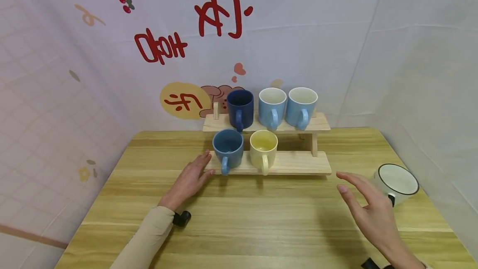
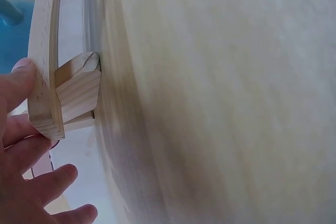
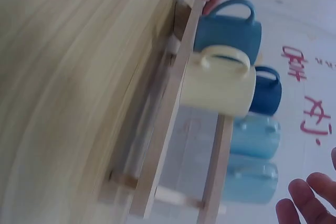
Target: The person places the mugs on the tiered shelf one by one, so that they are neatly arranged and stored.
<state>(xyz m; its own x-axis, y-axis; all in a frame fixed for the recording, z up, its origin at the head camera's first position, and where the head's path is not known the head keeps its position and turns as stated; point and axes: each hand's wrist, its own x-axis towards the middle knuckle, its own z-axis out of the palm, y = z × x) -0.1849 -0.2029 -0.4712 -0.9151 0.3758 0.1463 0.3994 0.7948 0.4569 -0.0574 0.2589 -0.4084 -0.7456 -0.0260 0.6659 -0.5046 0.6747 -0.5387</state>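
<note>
A two-tier wooden mug rack [image 1: 298, 163] stands at the back of the table. My left hand [image 1: 190, 179] grips the left end of its lower board, with the thumb on the board [image 2: 44, 98] in the left wrist view. Closest to that hand is a medium-blue mug [image 1: 228, 150], beside a pale yellow mug [image 1: 263, 150] on the lower tier. The upper tier carries a navy mug [image 1: 240, 109] and two light blue mugs, one in the middle [image 1: 272, 109] and one on the right [image 1: 301, 109]. My right hand [image 1: 373, 213] hovers holding nothing, fingers spread, near a white enamel-look mug [image 1: 397, 182].
The rack and the white mug share a wood-grain table [image 1: 261, 227]. Behind it hangs a white printed cloth [image 1: 317, 49], which also closes off both sides. The lower board's right part is bare wood.
</note>
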